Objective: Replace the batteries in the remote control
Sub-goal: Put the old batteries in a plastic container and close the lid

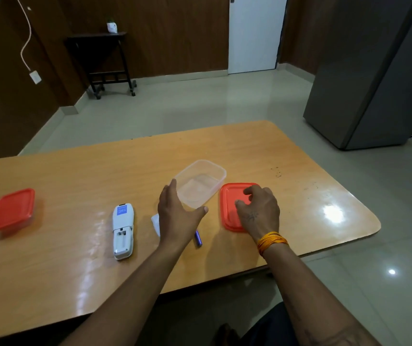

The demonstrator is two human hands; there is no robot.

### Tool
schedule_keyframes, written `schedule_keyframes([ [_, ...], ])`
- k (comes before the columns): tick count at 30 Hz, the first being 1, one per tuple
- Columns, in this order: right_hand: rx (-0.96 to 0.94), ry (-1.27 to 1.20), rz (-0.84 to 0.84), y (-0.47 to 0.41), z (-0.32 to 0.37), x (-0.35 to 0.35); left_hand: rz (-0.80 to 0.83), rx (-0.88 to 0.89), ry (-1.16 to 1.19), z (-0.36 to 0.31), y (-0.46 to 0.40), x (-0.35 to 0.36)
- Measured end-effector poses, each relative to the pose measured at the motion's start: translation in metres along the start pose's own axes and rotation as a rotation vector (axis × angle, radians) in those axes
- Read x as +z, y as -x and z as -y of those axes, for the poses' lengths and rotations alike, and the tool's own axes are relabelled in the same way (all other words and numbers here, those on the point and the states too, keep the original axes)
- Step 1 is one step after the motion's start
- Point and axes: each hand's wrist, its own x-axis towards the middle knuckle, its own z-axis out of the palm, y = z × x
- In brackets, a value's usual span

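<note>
The left grip [177, 211] is spread, empty, near the tub [201, 183]; the right [258, 208] rests open on the lid [232, 211]. The battery [198, 238] is light, rigid and rolls; pinch mid-body.

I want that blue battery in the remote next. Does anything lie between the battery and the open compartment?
Partly. The left hand and forearm hang over the table between the battery and the remote, and a small white piece lies beside that hand. The remote's open compartment itself is uncovered.
</note>
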Motion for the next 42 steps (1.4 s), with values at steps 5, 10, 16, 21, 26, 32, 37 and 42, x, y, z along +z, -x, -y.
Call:
schedule_keyframes([
  [5,-0.097,-0.019,0.181,0.021,0.022,0.016,0.003,0.108,-0.161,0.014,0.028,-0.031],
  [10,-0.175,0.135,0.393,0.036,0.033,0.025,0.014,0.128,-0.337,0.029,0.047,-0.044],
  [16,-0.192,0.266,0.496,0.048,0.043,0.029,0.056,0.094,-0.483,0.034,0.053,-0.041],
  [21,-0.221,0.296,0.493,0.053,0.046,0.033,0.098,0.069,-0.517,0.035,0.049,-0.038],
  [26,-0.194,0.225,0.428,0.049,0.046,0.030,0.041,0.023,-0.416,0.038,0.046,-0.038],
  [32,-0.151,-0.023,0.194,0.021,0.058,0.018,-0.038,-0.008,-0.244,0.028,0.011,-0.046],
  [37,-0.156,0.097,0.156,-0.028,0.082,0.025,-0.044,0.072,-0.280,-0.005,-0.041,-0.037],
  [42,-0.237,0.443,0.235,-0.064,0.103,0.043,0.079,0.127,-0.514,-0.029,-0.086,-0.017],
])
